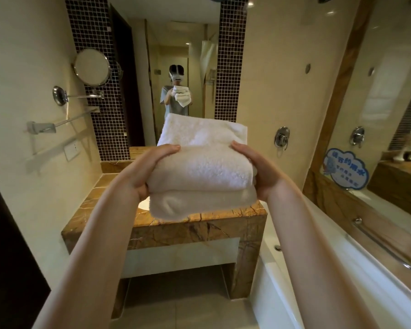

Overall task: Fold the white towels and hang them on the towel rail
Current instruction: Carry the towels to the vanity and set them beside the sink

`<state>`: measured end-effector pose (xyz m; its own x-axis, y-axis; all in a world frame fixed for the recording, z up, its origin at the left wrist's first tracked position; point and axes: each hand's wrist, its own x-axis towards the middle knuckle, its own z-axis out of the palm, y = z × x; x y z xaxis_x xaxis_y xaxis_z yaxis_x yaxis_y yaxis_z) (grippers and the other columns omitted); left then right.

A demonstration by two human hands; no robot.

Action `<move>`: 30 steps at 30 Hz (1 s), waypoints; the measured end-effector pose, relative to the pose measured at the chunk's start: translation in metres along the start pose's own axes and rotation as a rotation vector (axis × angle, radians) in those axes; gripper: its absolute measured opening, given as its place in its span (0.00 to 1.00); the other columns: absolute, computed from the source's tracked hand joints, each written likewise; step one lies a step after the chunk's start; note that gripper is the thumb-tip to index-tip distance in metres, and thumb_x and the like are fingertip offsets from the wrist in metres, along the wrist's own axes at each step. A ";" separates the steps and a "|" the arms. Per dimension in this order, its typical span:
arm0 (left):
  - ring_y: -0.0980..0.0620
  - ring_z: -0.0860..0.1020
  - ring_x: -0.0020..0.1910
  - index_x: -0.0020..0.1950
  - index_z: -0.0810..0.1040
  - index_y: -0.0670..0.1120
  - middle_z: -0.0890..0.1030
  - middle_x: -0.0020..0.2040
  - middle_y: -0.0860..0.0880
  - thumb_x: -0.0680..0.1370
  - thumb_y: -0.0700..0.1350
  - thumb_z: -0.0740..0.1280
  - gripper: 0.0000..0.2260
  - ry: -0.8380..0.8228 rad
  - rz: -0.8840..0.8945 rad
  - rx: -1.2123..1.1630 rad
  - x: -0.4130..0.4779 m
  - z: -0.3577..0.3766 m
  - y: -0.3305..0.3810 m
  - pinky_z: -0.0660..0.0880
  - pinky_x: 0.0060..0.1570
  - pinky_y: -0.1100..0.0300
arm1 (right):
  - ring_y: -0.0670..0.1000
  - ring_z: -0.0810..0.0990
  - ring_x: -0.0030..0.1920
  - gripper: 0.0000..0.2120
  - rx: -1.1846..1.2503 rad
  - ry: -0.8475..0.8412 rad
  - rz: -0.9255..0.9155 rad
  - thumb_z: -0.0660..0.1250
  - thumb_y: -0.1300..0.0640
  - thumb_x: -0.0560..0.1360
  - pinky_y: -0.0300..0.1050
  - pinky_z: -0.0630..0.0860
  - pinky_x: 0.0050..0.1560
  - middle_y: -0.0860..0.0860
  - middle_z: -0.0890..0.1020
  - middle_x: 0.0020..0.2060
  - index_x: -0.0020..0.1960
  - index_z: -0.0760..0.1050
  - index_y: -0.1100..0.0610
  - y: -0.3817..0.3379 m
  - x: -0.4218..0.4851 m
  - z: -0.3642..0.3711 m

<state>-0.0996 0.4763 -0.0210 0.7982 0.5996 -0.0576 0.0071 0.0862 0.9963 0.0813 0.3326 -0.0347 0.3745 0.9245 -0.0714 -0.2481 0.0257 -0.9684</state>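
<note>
A folded white towel is held up in front of me, above the brown marble vanity counter. My left hand grips its left side, fingers curled over the top fold. My right hand grips its right side the same way. The towel shows thick stacked folds, with a looser flap at the far end. A towel rail with a glass shelf below is fixed to the left wall, well to the left of the towel.
A large mirror behind the counter reflects a person holding the towel. A round magnifying mirror sticks out from the left wall. A white bathtub with a grab bar runs along the right.
</note>
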 end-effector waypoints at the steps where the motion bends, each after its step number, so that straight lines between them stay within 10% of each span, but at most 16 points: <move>1: 0.47 0.83 0.38 0.54 0.79 0.46 0.84 0.40 0.45 0.75 0.54 0.66 0.14 -0.014 -0.005 0.004 0.010 -0.003 0.001 0.80 0.39 0.54 | 0.54 0.84 0.46 0.22 0.006 0.009 0.002 0.66 0.43 0.69 0.47 0.81 0.43 0.53 0.84 0.46 0.59 0.76 0.53 -0.001 0.009 -0.002; 16: 0.40 0.82 0.50 0.61 0.77 0.46 0.82 0.53 0.41 0.65 0.57 0.75 0.28 0.028 -0.114 -0.010 0.165 -0.052 0.008 0.78 0.41 0.51 | 0.55 0.83 0.41 0.14 0.051 0.130 0.034 0.67 0.45 0.73 0.49 0.79 0.46 0.53 0.84 0.39 0.52 0.79 0.54 -0.015 0.143 -0.033; 30: 0.43 0.82 0.48 0.58 0.79 0.45 0.84 0.49 0.42 0.69 0.55 0.73 0.22 0.065 -0.120 -0.076 0.313 -0.058 0.008 0.78 0.46 0.52 | 0.56 0.83 0.45 0.18 0.053 0.166 0.050 0.71 0.45 0.69 0.52 0.79 0.51 0.54 0.84 0.43 0.54 0.79 0.54 -0.037 0.282 -0.101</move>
<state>0.1157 0.7111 -0.0344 0.7538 0.6313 -0.1823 0.0522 0.2190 0.9743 0.2861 0.5543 -0.0428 0.5021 0.8496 -0.1616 -0.3153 0.0059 -0.9490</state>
